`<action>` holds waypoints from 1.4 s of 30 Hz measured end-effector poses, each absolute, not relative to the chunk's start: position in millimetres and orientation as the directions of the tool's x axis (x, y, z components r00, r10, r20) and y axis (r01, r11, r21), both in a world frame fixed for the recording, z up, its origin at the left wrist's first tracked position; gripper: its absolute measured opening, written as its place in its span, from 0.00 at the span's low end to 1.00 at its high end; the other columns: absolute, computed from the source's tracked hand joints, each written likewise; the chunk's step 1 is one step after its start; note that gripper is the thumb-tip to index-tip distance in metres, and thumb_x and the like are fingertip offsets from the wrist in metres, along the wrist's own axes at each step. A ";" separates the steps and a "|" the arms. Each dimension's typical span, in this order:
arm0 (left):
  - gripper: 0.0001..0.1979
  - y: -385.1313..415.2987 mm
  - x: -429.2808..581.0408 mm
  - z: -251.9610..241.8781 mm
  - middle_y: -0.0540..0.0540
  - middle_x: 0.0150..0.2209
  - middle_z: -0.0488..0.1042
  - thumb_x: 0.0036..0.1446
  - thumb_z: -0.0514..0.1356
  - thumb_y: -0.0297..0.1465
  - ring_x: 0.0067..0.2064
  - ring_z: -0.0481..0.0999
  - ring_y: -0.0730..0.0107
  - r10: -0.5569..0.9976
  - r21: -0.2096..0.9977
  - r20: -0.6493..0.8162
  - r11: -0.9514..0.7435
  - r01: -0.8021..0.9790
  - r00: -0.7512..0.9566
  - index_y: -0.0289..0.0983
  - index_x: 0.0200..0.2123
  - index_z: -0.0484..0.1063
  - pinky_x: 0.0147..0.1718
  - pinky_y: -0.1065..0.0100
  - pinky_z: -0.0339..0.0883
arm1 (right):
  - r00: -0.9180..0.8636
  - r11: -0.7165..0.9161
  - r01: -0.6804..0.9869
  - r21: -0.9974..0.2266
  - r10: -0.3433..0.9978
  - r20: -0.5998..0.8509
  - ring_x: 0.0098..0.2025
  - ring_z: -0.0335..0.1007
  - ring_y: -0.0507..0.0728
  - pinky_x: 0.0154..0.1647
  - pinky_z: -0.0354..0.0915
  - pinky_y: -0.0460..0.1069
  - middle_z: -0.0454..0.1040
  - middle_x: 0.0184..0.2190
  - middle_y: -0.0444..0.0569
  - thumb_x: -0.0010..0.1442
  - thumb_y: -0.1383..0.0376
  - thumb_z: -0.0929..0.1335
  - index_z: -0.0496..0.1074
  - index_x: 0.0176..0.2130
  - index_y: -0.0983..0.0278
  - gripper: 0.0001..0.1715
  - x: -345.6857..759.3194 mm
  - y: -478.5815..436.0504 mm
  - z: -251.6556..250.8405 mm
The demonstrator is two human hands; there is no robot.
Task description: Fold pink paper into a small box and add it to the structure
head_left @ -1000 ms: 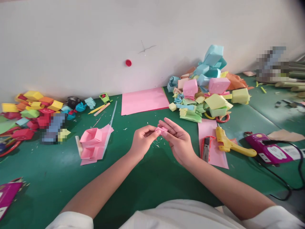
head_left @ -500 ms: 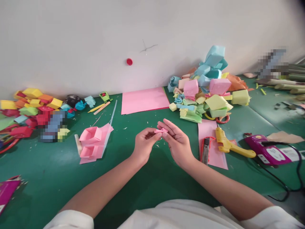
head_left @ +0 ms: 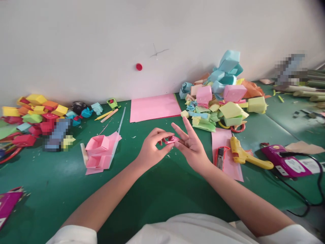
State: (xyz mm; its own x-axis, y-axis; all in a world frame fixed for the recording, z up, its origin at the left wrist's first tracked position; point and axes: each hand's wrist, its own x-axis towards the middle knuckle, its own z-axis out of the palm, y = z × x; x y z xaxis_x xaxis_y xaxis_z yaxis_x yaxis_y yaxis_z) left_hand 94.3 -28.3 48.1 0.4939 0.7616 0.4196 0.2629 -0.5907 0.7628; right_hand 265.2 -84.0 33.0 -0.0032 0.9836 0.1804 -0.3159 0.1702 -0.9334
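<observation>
Green matting (head_left: 157, 200) covered the worktable, which ran up to a plain white wall across the top of the frame. At centre frame the person's left hand (head_left: 150, 149) and right hand (head_left: 191, 147) met over the mat, both pinched on a small folded piece of pink paper (head_left: 172, 139) held between them, clear of the surface. The left hand's thumb and forefinger were closed on its left end; the right hand nipped the other end with thumb and a lower finger, while its other fingers (head_left: 180, 130) splayed upward and away.

To make the crease well, the judgement was that the pinch should stay close to the fold line, so that the tiny piece did not twist, and that pressure should run along the edge rather than crush the layers.

Left of centre lay a larger folded pink paper form (head_left: 100, 149). A flat pink sheet (head_left: 153, 107) lay above the hands, against the wall. At right of centre sat a yellow glue gun (head_left: 243, 154) and a red-handled utility knife (head_left: 220, 156) on a strip of pink paper, with a heap of pastel folded paper boxes (head_left: 220, 98) at upper right. A heap of bright red, yellow and orange folded pieces (head_left: 33, 113) filled the left edge.
</observation>
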 end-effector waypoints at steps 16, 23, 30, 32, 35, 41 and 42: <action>0.05 -38.1 94.4 56.5 0.46 0.42 0.78 0.65 0.59 0.29 0.41 0.78 0.67 0.788 0.783 0.397 -0.558 0.275 0.470 0.40 0.43 0.73 0.42 0.66 0.72 | 0.064 0.311 0.136 -0.940 0.945 0.322 0.50 0.77 0.60 0.53 0.74 0.58 0.79 0.53 0.49 0.65 0.59 0.70 0.77 0.49 0.55 0.12 270.1 -80.1 25.8; 0.06 -40.8 95.8 56.9 0.45 0.43 0.81 0.62 0.63 0.29 0.40 0.80 0.66 0.768 0.752 0.487 -0.611 0.246 0.416 0.41 0.43 0.77 0.40 0.66 0.76 | -0.010 0.518 0.462 -0.720 0.815 0.580 0.47 0.75 0.61 0.46 0.74 0.58 0.80 0.46 0.49 0.68 0.63 0.67 0.76 0.49 0.53 0.11 277.1 -79.4 29.1; 0.09 -40.3 93.9 57.1 0.43 0.51 0.77 0.63 0.63 0.31 0.42 0.80 0.66 0.685 0.621 0.624 -0.727 0.294 0.375 0.44 0.46 0.80 0.37 0.66 0.78 | 0.038 0.515 0.395 -0.761 0.819 0.573 0.49 0.75 0.60 0.42 0.74 0.55 0.78 0.47 0.51 0.68 0.62 0.67 0.77 0.48 0.55 0.10 275.8 -79.9 34.4; 0.08 -40.1 94.4 58.8 0.44 0.45 0.79 0.63 0.63 0.30 0.39 0.80 0.67 0.661 0.589 0.651 -0.750 0.301 0.372 0.43 0.45 0.80 0.36 0.67 0.76 | 0.042 0.502 0.377 -0.778 0.830 0.557 0.47 0.75 0.59 0.42 0.74 0.54 0.78 0.45 0.50 0.68 0.63 0.67 0.76 0.47 0.55 0.09 274.2 -81.2 34.3; 0.06 -41.6 96.9 60.9 0.47 0.37 0.81 0.63 0.63 0.29 0.34 0.79 0.70 0.670 0.593 0.649 -0.742 0.312 0.359 0.42 0.42 0.80 0.36 0.69 0.75 | 0.081 0.467 0.371 -0.803 0.845 0.529 0.43 0.76 0.58 0.41 0.73 0.54 0.79 0.42 0.50 0.68 0.63 0.67 0.76 0.45 0.56 0.07 271.4 -82.7 32.0; 0.04 -40.3 100.8 55.0 0.48 0.32 0.81 0.62 0.65 0.32 0.30 0.78 0.70 0.770 0.686 0.563 -0.638 0.351 0.299 0.41 0.34 0.79 0.31 0.69 0.73 | 0.190 0.408 0.320 -0.855 0.856 0.480 0.38 0.76 0.58 0.37 0.73 0.53 0.78 0.36 0.49 0.65 0.60 0.71 0.77 0.37 0.58 0.04 267.5 -82.6 22.6; 0.04 -39.8 101.3 52.7 0.48 0.32 0.81 0.62 0.65 0.32 0.30 0.78 0.69 0.778 0.701 0.557 -0.629 0.336 0.292 0.40 0.34 0.79 0.31 0.69 0.73 | 0.199 0.401 0.317 -0.859 0.858 0.474 0.37 0.75 0.57 0.36 0.73 0.53 0.78 0.35 0.48 0.64 0.60 0.71 0.76 0.36 0.58 0.05 266.7 -82.8 21.7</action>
State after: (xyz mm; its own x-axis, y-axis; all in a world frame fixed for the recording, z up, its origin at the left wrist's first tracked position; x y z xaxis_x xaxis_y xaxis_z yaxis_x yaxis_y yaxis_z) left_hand 101.3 -39.8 52.7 0.2916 0.7776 0.5571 0.3363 -0.6286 0.7013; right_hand 266.7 -82.8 21.7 0.1994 0.8578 0.4737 0.3172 0.4009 -0.8595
